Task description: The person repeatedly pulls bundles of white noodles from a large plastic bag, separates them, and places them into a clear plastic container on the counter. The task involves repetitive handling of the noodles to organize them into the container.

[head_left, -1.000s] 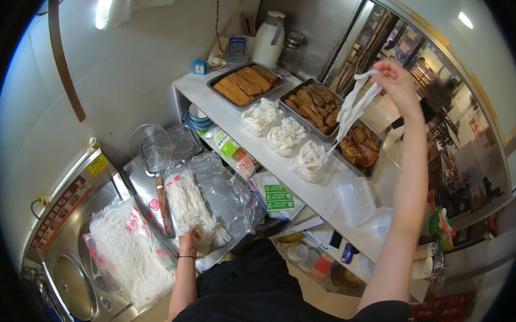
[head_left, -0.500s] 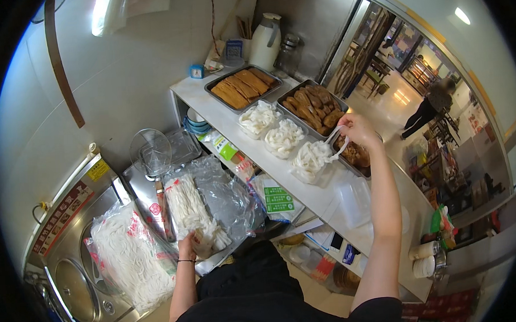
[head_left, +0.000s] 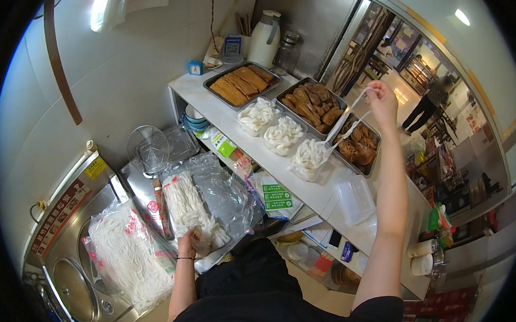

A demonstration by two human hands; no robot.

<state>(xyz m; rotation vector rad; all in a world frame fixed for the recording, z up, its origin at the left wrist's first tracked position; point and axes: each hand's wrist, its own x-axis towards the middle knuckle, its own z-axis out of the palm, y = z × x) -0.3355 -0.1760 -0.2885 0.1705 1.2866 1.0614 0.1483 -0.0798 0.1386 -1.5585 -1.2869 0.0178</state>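
My right hand is raised over the counter, its fingers pinching wide white noodles. A long strand stretches from it down to the nearest of three clear containers, which holds a noodle portion. Two more noodle portions, the middle one and the far one, sit behind it in a row. Lower left, my left hand closes on the near end of a white noodle bundle lying on opened clear plastic. Its fingertips are partly hidden among the noodles.
Metal trays hold brown slabs, brown pieces and sliced brown food. An empty clear container stands on the counter. Left are a bagged noodle pile and a wire strainer. Beyond the opening, a person stands.
My right hand has risen and moved away from the nearest container, drawing the noodle strands out longer. My left hand stays at the noodle bundle.
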